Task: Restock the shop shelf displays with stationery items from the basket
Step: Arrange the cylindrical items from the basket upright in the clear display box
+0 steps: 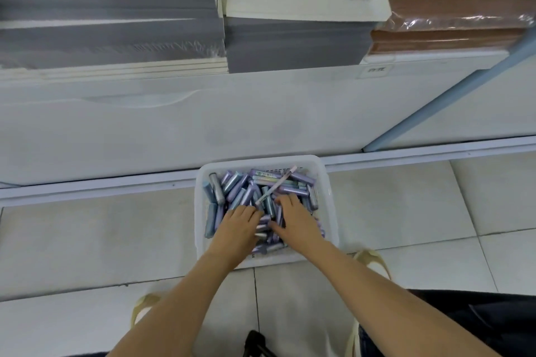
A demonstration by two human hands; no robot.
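A white basket is set on the tiled floor, its far edge against the base of the shelf. It is filled with a loose heap of short purple and teal stationery tubes, and a slim pale pen is laid slantwise over the heap toward the far right corner.

Both hands are lowered into the near half of the basket. The left hand is placed near the left edge; its fingers are buried among the tubes, so it cannot be told whether anything is gripped. The right hand is laid palm-down on the heap, its fingers apart and touching the tubes, the thumb stretched toward the left hand.

Grey paper stacks and a brown wrapped stack are carried on the shelf above.
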